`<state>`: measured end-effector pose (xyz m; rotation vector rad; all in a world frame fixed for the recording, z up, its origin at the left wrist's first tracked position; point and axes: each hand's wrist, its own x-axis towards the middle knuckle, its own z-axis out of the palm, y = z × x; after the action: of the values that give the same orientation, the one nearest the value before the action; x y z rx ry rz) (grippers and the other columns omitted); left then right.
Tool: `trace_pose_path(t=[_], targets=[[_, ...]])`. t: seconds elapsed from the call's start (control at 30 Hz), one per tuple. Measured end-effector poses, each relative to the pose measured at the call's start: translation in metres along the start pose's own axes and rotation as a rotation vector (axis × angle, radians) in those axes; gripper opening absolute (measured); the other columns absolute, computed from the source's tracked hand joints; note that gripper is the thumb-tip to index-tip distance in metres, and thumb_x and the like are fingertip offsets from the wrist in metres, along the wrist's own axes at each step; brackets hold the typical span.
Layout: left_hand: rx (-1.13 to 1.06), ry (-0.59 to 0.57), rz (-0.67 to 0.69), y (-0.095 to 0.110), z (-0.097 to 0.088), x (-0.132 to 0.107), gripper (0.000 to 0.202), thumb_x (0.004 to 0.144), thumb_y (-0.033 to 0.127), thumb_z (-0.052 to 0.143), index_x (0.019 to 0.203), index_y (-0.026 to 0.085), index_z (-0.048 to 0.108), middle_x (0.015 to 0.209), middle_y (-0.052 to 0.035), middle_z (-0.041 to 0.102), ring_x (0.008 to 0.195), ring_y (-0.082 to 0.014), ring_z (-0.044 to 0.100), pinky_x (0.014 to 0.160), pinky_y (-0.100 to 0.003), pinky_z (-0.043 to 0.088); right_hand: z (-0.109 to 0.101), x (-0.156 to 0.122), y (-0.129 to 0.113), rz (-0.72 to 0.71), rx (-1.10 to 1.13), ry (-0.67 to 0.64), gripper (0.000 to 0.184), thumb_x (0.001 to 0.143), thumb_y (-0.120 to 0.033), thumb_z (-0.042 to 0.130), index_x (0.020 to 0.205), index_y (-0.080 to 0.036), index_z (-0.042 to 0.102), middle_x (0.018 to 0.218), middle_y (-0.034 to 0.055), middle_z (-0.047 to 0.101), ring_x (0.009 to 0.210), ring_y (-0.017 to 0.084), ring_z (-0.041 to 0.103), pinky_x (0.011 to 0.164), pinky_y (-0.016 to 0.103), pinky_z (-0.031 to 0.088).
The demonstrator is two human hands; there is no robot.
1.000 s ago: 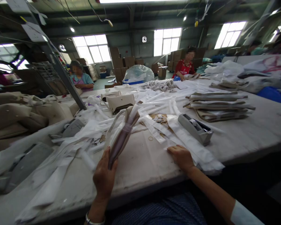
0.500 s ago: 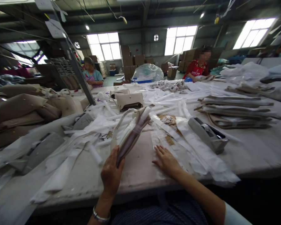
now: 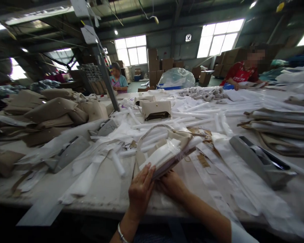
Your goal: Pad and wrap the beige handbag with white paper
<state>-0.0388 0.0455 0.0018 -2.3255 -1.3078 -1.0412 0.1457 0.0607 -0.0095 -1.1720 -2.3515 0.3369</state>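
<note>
A beige handbag (image 3: 186, 137) with a looped strap (image 3: 152, 128) lies tilted just above the table in front of me. White wrapping (image 3: 164, 151) and clear film cover part of its near side. My left hand (image 3: 142, 187) is closed on the bag's lower left end, fingers lying over the white wrapping. At the bag's lower edge is my right hand (image 3: 173, 187), closed against it from below. The right fingertips are partly hidden under the bag.
Grey tape dispensers (image 3: 260, 162) stand to the right and left. Beige bags (image 3: 55, 111) pile up at the left, flat stacked pieces (image 3: 283, 125) at the right. White rolls and film strips litter the table (image 3: 96, 199). Two people work across it.
My right hand has moved from the table to the bag's underside. The bag has turned, its wrapped side now showing more. The view has swung left.
</note>
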Motion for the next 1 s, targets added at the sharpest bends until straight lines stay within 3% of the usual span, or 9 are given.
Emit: trace_pose_path(t=[0.07, 0.17, 0.27, 0.33, 0.47, 0.53, 0.7, 0.87, 1.0], targets=[[0.008, 0.017, 0.03, 0.003, 0.005, -0.005, 0.047, 0.095, 0.014, 0.051, 0.141, 0.022, 0.05, 0.137, -0.0079, 0.061, 0.122, -0.0231, 0.061, 0.098, -0.036, 0.054, -0.014, -0.022, -0.012, -0.108, 0.057, 0.04, 0.029, 0.095, -0.025, 0.052, 0.119, -0.022, 0.069, 0.113, 0.0116, 0.072, 0.105, 0.028, 0.067, 0.094, 0.043, 0.053], [0.024, 0.037, 0.083, 0.01, 0.012, -0.009, 0.041, 0.096, 0.012, 0.051, 0.134, 0.024, 0.058, 0.132, -0.0055, 0.065, 0.117, -0.0217, 0.064, 0.096, -0.035, 0.055, -0.043, -0.037, -0.018, -0.218, 0.142, 0.145, 0.028, 0.095, -0.022, 0.054, 0.12, -0.025, 0.068, 0.111, 0.0082, 0.073, 0.098, 0.023, 0.069, 0.088, 0.035, 0.056], [0.039, 0.02, 0.142, 0.02, 0.012, -0.012, 0.039, 0.097, 0.012, 0.05, 0.132, 0.026, 0.06, 0.131, -0.0041, 0.065, 0.116, -0.0206, 0.065, 0.096, -0.035, 0.056, -0.066, -0.01, -0.001, -0.141, 0.137, 0.294, 0.028, 0.096, -0.022, 0.051, 0.118, -0.026, 0.07, 0.114, 0.0074, 0.073, 0.105, 0.022, 0.067, 0.095, 0.036, 0.053], [0.045, 0.01, 0.153, 0.029, 0.01, -0.014, 0.039, 0.098, 0.012, 0.049, 0.133, 0.026, 0.059, 0.132, -0.0042, 0.064, 0.117, -0.0201, 0.064, 0.096, -0.034, 0.056, -0.073, 0.022, 0.018, 0.01, 0.078, 0.254, 0.03, 0.097, -0.024, 0.047, 0.116, -0.024, 0.071, 0.116, 0.0085, 0.072, 0.106, 0.023, 0.067, 0.095, 0.036, 0.052], [0.059, 0.031, 0.156, 0.045, 0.004, -0.023, 0.039, 0.1, 0.014, 0.043, 0.133, 0.027, 0.058, 0.133, -0.0032, 0.064, 0.117, -0.0193, 0.065, 0.094, -0.032, 0.056, -0.066, 0.085, 0.049, 0.286, -0.125, -0.143, 0.025, 0.094, -0.026, 0.054, 0.105, -0.022, 0.075, 0.109, 0.009, 0.074, 0.106, 0.024, 0.067, 0.094, 0.032, 0.05], [0.07, 0.037, 0.16, 0.053, 0.001, -0.03, 0.039, 0.101, 0.015, 0.042, 0.133, 0.028, 0.058, 0.134, -0.0023, 0.064, 0.116, -0.0187, 0.065, 0.093, -0.031, 0.056, -0.055, 0.106, 0.055, 0.37, -0.17, -0.228, 0.02, 0.09, -0.032, 0.062, 0.094, -0.018, 0.076, 0.101, 0.0122, 0.076, 0.101, 0.027, 0.069, 0.088, 0.033, 0.051], [0.074, 0.073, 0.181, 0.066, -0.008, -0.038, 0.038, 0.102, 0.016, 0.04, 0.131, 0.029, 0.061, 0.133, 0.0008, 0.064, 0.118, -0.0163, 0.063, 0.091, -0.027, 0.056, -0.024, 0.132, 0.056, 0.518, -0.162, -0.246, 0.032, 0.076, -0.039, 0.078, 0.09, -0.011, 0.073, 0.102, 0.0199, 0.073, 0.097, 0.031, 0.069, 0.081, 0.037, 0.053], [0.065, 0.108, 0.174, 0.069, -0.011, -0.036, 0.038, 0.102, 0.016, 0.038, 0.129, 0.031, 0.062, 0.128, 0.0023, 0.067, 0.115, -0.0147, 0.065, 0.089, -0.027, 0.057, -0.016, 0.131, 0.063, 0.508, 0.075, -0.208, 0.032, 0.085, -0.039, 0.07, 0.068, -0.014, 0.063, 0.072, 0.0011, 0.067, 0.077, 0.019, 0.067, 0.076, 0.034, 0.054], [0.05, 0.09, 0.181, 0.069, -0.01, -0.039, 0.036, 0.101, 0.018, 0.044, 0.13, 0.03, 0.061, 0.132, 0.0006, 0.064, 0.118, -0.016, 0.063, 0.092, -0.028, 0.056, -0.021, 0.126, 0.066, 0.485, 0.403, -0.122, 0.035, 0.078, -0.04, 0.075, 0.061, -0.017, 0.054, 0.055, -0.001, 0.062, 0.06, 0.015, 0.064, 0.059, 0.026, 0.052]])
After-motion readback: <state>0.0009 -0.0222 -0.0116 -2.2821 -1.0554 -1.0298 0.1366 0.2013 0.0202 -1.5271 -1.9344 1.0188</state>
